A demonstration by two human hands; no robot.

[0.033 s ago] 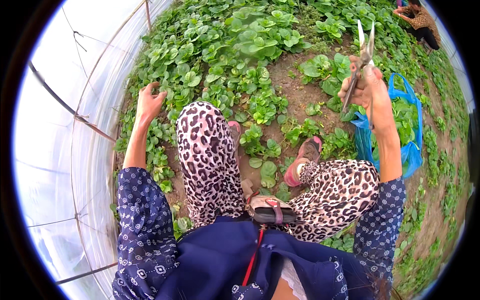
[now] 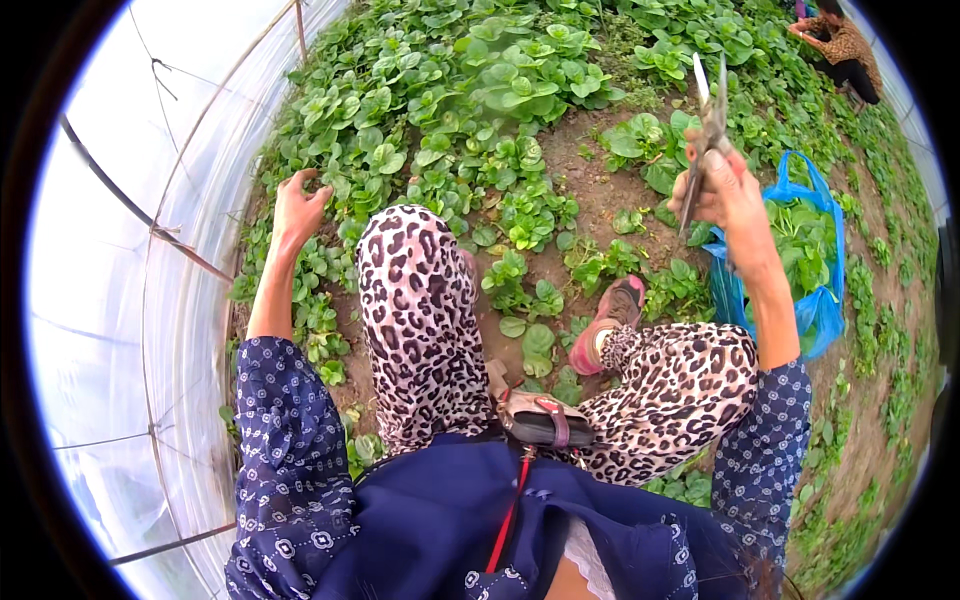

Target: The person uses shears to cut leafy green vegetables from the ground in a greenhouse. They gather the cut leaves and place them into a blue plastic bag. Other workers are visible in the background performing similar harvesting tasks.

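Head view: right hand (image 2: 728, 195) grips stiff, sharp metal shears (image 2: 706, 130) by the handles; left hand (image 2: 298, 208) hangs open over soft, easily bruised leafy greens (image 2: 400, 150).

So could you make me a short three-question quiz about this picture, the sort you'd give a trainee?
1. True or false: the right hand holds a pair of scissors with the blades pointing up.
2. What lies just right of the right forearm? A) a wooden crate B) a blue plastic bag with cut greens in it C) a metal bucket
3. Fill in: the left hand is empty and hovers over the leafy plants beside the clear ______ sheeting of the tunnel.

Key
1. True: the blades stick up above the fingers.
2. B.
3. plastic.
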